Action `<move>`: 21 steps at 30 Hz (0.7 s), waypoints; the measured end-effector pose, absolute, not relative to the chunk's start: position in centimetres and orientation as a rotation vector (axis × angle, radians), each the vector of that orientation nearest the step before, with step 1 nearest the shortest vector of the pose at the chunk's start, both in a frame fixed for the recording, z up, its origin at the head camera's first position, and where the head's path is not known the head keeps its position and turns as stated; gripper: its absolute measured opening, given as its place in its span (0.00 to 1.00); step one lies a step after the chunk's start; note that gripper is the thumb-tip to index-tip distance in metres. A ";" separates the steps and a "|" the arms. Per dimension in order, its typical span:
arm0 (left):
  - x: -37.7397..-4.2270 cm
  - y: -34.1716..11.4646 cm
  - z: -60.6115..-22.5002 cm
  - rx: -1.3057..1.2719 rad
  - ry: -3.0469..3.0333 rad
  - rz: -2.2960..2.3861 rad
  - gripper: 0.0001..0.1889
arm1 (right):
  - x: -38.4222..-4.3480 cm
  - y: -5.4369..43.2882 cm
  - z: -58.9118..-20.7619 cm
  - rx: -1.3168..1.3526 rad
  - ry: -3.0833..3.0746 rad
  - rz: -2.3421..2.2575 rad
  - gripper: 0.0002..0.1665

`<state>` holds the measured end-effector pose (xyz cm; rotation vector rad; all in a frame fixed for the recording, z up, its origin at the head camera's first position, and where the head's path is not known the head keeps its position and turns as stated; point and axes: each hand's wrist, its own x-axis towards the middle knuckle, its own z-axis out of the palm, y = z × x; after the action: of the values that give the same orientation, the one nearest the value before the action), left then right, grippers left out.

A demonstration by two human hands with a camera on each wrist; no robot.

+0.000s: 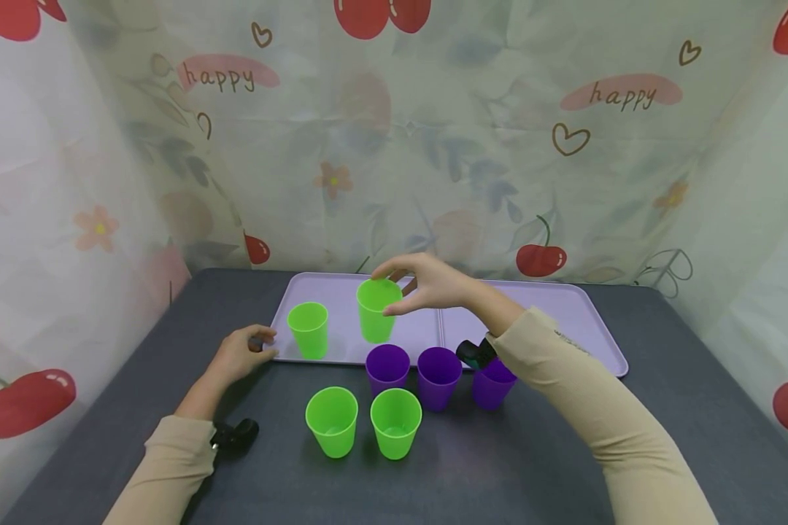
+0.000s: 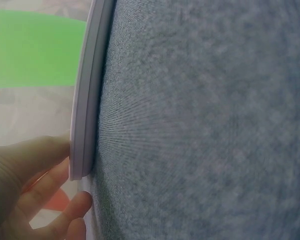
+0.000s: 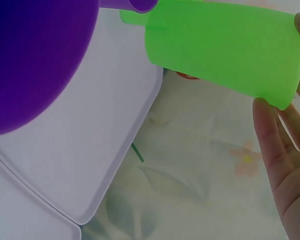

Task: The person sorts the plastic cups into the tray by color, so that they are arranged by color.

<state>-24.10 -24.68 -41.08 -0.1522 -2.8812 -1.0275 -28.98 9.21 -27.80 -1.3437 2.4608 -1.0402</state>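
My right hand [image 1: 433, 283] grips a green cup [image 1: 376, 313] by its rim, thumb on the near side and fingers on the far side. That cup is upright over the left part of a pale purple tray [image 1: 351, 353]; I cannot tell whether its base touches. To its left another green cup [image 1: 308, 332] stands on the tray. My left hand [image 1: 239, 356] holds the tray's near left corner between thumb and fingers. In the right wrist view, fingers [image 3: 272, 135] press the rim of the held cup [image 3: 225, 50].
Two green cups [image 1: 331, 423] [image 1: 396, 424] stand upright on the dark table [image 1: 499, 474]. Behind them, along the tray's near edge, are purple cups [image 1: 387, 368] [image 1: 438, 379] [image 1: 491, 386], the rightmost partly hidden by my right wrist camera. A patterned curtain [image 1: 407, 146] surrounds the table.
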 end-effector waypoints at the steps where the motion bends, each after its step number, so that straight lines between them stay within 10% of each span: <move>1: -24.1 -24.7 -41.1 -0.154 -2.880 -1.028 0.17 | -29.1 9.1 -27.9 -1.346 2.459 -1.031 0.31; 21: -24.0 -24.6 -41.0 -0.162 -2.870 -1.041 0.17 | -31.0 6.3 -29.8 -1.346 2.454 -0.919 0.31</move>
<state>-24.03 -24.63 -41.00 -0.1624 -2.8704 -1.0415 -31.01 6.27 -29.78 -1.3461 2.4542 -0.9191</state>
